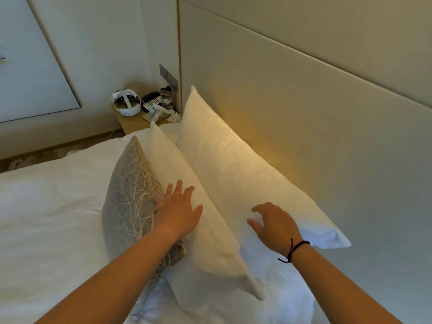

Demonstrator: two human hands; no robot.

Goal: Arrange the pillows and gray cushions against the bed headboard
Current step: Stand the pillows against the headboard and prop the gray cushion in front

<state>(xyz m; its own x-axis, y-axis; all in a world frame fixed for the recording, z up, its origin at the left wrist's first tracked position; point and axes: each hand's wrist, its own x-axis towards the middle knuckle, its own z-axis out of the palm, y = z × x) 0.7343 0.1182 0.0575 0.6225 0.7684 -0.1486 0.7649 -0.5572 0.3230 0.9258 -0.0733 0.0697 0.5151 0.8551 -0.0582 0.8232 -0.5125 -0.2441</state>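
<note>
Two white pillows stand on edge along the beige headboard [304,94]. The back pillow [224,155] leans on the headboard, and the front pillow [168,160] leans against it. A gray cushion [128,192] with a pale branch pattern stands against the front pillow. My left hand [180,209] lies flat with fingers spread on the front pillow's top edge, touching the cushion. Fingers curled and apart, my right hand [273,220] rests on the near end of the back pillow. Neither hand grips anything.
The white duvet [51,206] covers the bed to the left. A wooden nightstand [133,122] beyond the pillows holds a white headset [127,102], a telephone [152,101] and small items. Carpeted floor [35,157] lies past the bed's far side.
</note>
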